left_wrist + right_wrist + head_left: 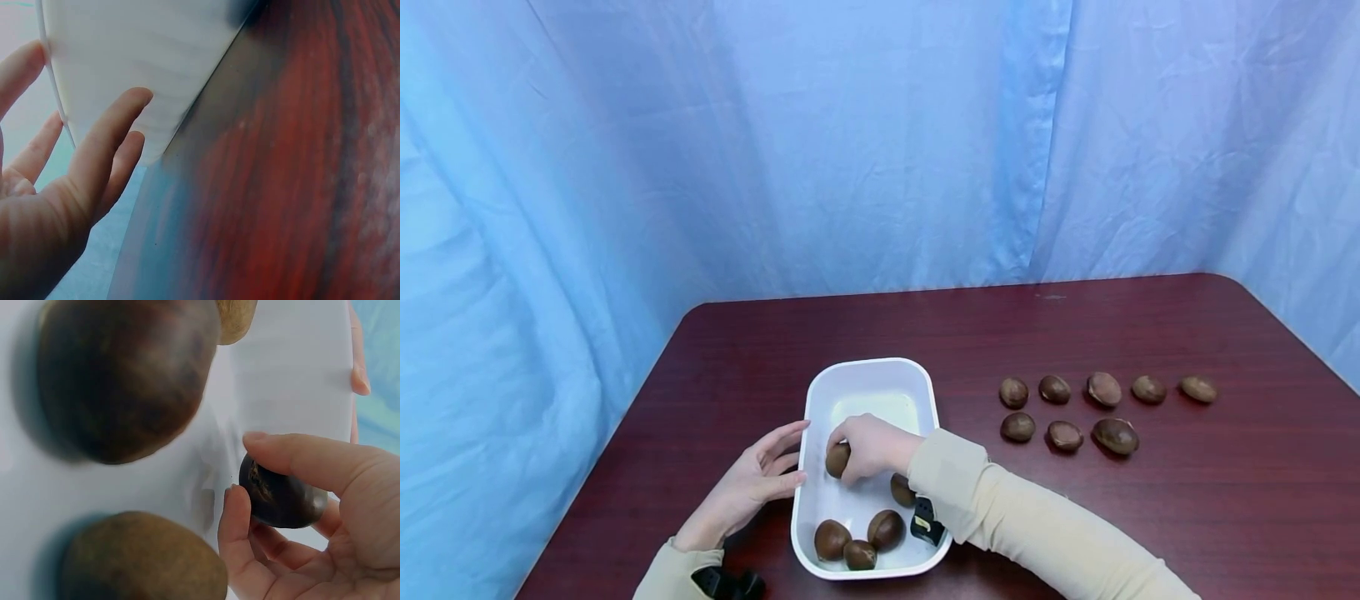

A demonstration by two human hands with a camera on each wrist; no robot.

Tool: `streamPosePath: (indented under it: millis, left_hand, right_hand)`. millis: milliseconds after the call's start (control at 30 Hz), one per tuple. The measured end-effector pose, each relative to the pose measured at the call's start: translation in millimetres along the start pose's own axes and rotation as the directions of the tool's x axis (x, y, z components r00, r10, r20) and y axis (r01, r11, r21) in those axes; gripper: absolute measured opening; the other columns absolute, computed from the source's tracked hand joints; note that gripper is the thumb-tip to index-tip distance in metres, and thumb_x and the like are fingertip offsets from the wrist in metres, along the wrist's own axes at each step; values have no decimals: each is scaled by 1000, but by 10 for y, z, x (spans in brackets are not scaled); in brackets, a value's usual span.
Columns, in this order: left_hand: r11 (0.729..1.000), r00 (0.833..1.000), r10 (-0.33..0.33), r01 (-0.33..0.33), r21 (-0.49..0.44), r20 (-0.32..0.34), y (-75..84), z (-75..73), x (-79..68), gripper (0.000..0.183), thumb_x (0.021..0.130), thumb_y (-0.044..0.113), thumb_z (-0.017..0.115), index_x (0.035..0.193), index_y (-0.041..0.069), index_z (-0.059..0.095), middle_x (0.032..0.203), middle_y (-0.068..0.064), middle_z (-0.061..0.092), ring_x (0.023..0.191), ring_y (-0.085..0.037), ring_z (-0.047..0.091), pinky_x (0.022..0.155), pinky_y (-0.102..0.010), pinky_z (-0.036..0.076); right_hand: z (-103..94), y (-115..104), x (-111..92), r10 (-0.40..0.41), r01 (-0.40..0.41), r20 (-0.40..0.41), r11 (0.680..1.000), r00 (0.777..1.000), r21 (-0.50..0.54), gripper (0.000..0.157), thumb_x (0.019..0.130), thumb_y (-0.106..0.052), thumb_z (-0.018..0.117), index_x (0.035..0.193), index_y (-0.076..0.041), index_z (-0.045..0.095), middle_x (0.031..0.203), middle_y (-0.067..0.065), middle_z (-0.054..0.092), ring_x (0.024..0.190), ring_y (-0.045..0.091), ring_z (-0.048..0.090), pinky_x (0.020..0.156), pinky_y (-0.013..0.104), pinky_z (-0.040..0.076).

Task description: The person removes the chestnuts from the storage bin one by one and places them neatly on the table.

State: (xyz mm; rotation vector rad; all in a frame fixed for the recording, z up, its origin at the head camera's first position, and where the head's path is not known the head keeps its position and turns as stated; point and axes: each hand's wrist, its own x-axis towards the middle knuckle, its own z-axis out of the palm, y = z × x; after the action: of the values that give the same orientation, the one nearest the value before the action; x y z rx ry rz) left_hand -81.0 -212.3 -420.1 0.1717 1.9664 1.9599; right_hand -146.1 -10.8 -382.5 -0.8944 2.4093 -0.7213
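Note:
A white rectangular plastic tub [871,571] stands on the table with several smooth brown chestnuts inside. Over its middle, my right hand [868,448] pinches one chestnut [284,497] between thumb and fingers. Beside that wrist lies another chestnut [902,490], partly covered by the sleeve. At the tub's near end sit a rounded chestnut [832,540], a smaller one [860,555] and a third one [886,530]. My left hand [752,479] rests its fingertips at the tub's left rim, fingers spread and only slightly bent; its thumb [115,134] lies along the outer wall.
Right of the tub, several chestnuts lie in two rows on the dark red table [1225,483]; the far row holds a pale-faced one [1104,389], the near row a larger one [1116,436]. Blue curtains [880,150] hang behind and beside the table.

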Motion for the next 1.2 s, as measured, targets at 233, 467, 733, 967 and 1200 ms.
streamPosePath:
  millis: [233,467,733,967,1200]
  left_hand:
    - [1000,1000,-1,1,6,-3,6,4,-16,72,89,5,63,148,4,23,152,-25,22,121,-15,53,87,-30,52]
    - [1000,1000,0,0,4,1,23,6,-14,72,89,4,63,148,3,22,152,-24,21,120,-13,53,87,-29,52]
    - [1000,1000,-14,15,17,-10,28,10,-25,72,89,6,64,148,4,23,153,-23,21,122,-17,52,87,-29,52]
    - [1000,1000,-27,28,8,-12,27,8,-20,73,89,7,65,149,6,23,153,-22,20,122,-18,52,87,-29,52]
    - [999,999,-34,34,32,-17,17,9,-6,73,89,9,65,148,6,23,153,-22,21,122,-23,53,88,-31,52]
  right_hand:
    - [2,-2,8,-30,30,-39,999,999,11,26,71,-10,80,95,-12,71,83,-3,63,71,9,50,64,19,43]
    - [-22,-6,-2,-1,9,-72,994,997,109,23,72,-8,78,93,-9,69,75,-2,61,58,8,54,56,19,44]
    - [-41,-8,-5,47,-24,-85,967,995,252,24,76,-8,76,97,-8,67,86,2,61,58,13,58,54,24,50]
    - [-137,-39,-25,2,40,-144,956,990,289,27,81,-9,73,107,-9,65,97,5,63,70,14,60,58,25,52]
    - [-279,-122,-99,-41,86,-155,951,987,297,32,83,-12,72,113,-10,63,99,4,62,72,13,60,61,24,53]
